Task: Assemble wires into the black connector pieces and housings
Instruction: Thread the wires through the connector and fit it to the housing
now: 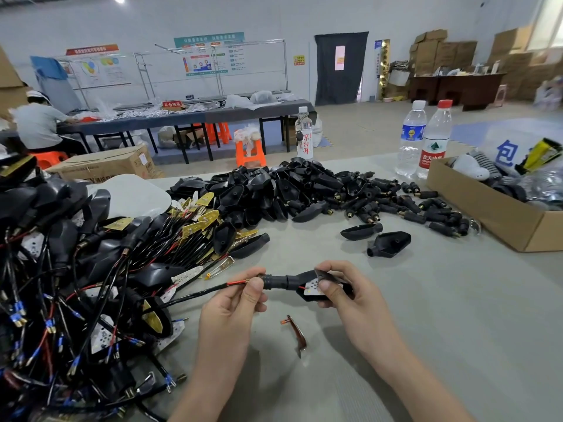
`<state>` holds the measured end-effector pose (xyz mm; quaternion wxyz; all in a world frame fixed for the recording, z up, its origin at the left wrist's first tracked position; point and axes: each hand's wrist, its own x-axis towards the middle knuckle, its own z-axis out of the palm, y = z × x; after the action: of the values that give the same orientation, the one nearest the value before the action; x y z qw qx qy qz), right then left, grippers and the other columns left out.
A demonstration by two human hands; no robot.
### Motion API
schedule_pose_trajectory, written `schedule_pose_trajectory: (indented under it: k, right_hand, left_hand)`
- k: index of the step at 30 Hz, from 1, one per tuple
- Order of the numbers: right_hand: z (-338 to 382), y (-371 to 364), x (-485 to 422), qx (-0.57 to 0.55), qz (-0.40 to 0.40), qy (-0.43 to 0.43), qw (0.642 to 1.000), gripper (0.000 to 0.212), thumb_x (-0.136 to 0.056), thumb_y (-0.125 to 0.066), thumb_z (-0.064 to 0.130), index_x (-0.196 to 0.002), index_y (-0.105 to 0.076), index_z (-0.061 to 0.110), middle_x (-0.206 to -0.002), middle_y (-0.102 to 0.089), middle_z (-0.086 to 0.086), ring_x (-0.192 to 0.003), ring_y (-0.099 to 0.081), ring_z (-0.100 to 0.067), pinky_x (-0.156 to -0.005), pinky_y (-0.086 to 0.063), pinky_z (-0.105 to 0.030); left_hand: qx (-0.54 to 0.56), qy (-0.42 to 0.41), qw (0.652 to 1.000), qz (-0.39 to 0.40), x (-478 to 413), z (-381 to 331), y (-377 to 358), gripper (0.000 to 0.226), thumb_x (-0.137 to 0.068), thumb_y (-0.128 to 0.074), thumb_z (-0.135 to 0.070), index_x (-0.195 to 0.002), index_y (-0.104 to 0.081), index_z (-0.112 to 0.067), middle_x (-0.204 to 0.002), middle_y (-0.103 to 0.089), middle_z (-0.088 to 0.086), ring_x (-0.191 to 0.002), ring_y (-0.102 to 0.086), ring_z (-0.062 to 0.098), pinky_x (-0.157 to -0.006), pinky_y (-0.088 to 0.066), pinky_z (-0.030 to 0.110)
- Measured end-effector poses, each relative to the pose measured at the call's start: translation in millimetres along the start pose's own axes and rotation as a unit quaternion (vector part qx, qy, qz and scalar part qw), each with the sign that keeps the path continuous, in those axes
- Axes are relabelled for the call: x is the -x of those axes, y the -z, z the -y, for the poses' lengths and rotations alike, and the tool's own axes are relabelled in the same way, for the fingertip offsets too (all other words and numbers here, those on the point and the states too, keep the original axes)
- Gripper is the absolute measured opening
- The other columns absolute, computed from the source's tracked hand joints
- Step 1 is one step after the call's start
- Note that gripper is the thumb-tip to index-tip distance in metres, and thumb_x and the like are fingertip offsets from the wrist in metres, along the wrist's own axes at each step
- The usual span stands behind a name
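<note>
Amber plastic, a small curved lens (295,333), lies on the grey table (426,315) between my wrists. Just beyond it my left hand (234,303) pinches the ribbed black connector piece (274,281) where the red and black wire (195,295) enters it. My right hand (344,295) grips the black housing (300,277) joined to its other end, thumb on the white board inside. At my left sprawls a tangle of wired assemblies (76,269). Farther back sit a heap of loose housings (268,190), loose connector pieces (396,205) beside it, a cardboard box (487,217) at right, and 2 water bottles (426,138) behind.
</note>
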<state>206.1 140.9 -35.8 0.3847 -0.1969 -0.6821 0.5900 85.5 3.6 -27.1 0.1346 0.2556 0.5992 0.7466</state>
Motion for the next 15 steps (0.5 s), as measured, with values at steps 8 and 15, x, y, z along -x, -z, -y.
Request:
schedule_pose_trajectory:
  k: [8,15]
  right_hand:
    - [-2.3,-3.1,2.1,0.034,0.032,0.005,0.999,0.043,-0.099,-0.054,0.003,-0.096,-0.066,0.043,-0.097,-0.072,0.017,-0.087,-0.069,-0.009,-0.076,-0.056,-0.023]
    - [-2.2,-5.5,2.7,0.041,0.035,-0.015,0.998,0.042,-0.101,-0.055,0.009,-0.096,-0.065,0.05,-0.097,-0.072,0.019,-0.076,-0.07,-0.013,-0.075,-0.057,-0.025]
  left_hand:
    - [-0.001,0.028,0.999,0.023,2.4,7.6,-2.6,0.027,-0.075,-0.072,-0.043,-0.099,-0.079,-0.035,-0.076,-0.072,0.001,-0.07,-0.066,0.011,-0.071,-0.058,0.022]
    - [0.001,0.043,0.999,0.026,-0.2,12.7,-1.0,0.026,-0.078,-0.071,-0.045,-0.1,-0.079,-0.034,-0.08,-0.074,0.002,-0.072,-0.067,0.013,-0.071,-0.057,0.023]
